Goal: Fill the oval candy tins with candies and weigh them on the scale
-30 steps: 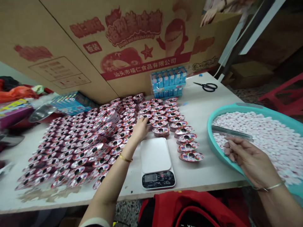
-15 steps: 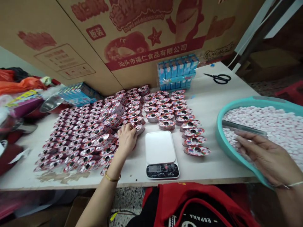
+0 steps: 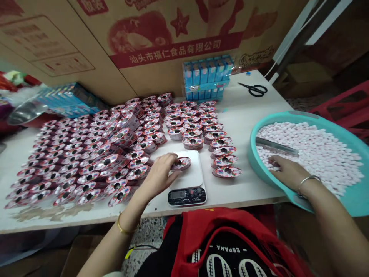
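My left hand (image 3: 163,172) has its fingers closed round a small oval candy box (image 3: 184,163), red and white with a dark round hole in its top. That box is upright on the white plate of a digital kitchen scale (image 3: 193,177), whose display seems to read zero. Inside the teal basin (image 3: 253,148), my right hand (image 3: 288,173) dips its curled fingers among the small pinkish-white candies (image 3: 323,148); a few show between thumb and fingers. A metal scoop-like bar (image 3: 276,146) lies on the candies just beyond that hand.
Rows of matching boxes (image 3: 69,165) crowd the table's left, some stacked. A shorter group (image 3: 193,142) stands behind the scale. Farther back are a blue wrapped pack (image 3: 207,79), black scissors (image 3: 255,89) and a large printed carton (image 3: 161,73). A metal bowl (image 3: 27,111) stands far left.
My left hand has brought a box rightward from the rows onto the scale. My right hand has moved from above the metal bar down into the candies. The camera view has shifted.
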`<state>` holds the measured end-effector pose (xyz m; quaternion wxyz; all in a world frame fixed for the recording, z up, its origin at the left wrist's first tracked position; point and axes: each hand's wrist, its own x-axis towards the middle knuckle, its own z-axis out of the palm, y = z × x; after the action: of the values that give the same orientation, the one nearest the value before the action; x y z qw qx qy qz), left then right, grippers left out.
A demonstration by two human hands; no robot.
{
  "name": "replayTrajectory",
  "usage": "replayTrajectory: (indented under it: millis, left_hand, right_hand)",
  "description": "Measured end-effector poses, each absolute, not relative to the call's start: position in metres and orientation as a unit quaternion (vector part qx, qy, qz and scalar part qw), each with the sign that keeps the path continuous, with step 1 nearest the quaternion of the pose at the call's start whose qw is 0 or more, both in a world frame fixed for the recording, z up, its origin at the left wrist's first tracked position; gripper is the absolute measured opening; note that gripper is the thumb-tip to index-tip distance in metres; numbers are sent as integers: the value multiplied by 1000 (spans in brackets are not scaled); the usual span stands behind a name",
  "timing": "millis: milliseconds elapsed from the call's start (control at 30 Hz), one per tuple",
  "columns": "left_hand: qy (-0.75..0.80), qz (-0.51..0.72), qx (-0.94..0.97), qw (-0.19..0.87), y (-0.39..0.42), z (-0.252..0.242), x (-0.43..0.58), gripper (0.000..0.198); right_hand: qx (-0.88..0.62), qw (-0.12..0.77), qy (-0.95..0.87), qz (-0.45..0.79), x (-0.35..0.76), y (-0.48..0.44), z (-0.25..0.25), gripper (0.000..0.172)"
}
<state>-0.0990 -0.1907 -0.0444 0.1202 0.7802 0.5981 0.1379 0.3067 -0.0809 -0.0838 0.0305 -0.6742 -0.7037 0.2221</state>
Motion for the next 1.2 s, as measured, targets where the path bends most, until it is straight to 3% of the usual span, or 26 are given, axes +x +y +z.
replayTrajectory:
  millis: [100, 200, 300, 433, 667, 833, 1000, 1200]
  left_hand:
    - [605, 219, 759, 99, -200, -40, -111, 29]
    - [634, 272, 719, 85, -215, -40, -123, 21]
    - [660, 293, 687, 82, -231, -49, -131, 18]
    - [685, 297, 657, 103, -250, -70, -132, 17]
    - [696, 328, 624, 134, -268, -99, -129, 16]
    - [691, 335, 624, 141, -272, -106, -129, 16]
    - [684, 351, 623, 146, -274, -106, -129, 14]
    - [680, 358, 622, 152, -277, -108, -132, 12]
  right_hand:
    - [-717, 56, -647, 254, 308, -83, -72, 6]
    - [-774, 208, -520, 296, 313, -81, -62, 7]
    - [-717, 401, -359, 442, 317, -77, -54, 10]
    - [-653, 465, -258, 540, 315, -77, -44, 8]
    - [-580, 424, -349, 602, 239, -91, -21, 23]
    - [-479, 291, -553, 617, 143, -110, -12, 26]
    - [-354, 176, -797, 457, 76, -118, -17, 6]
    - [-331, 41, -888, 317, 51, -111, -21, 21]
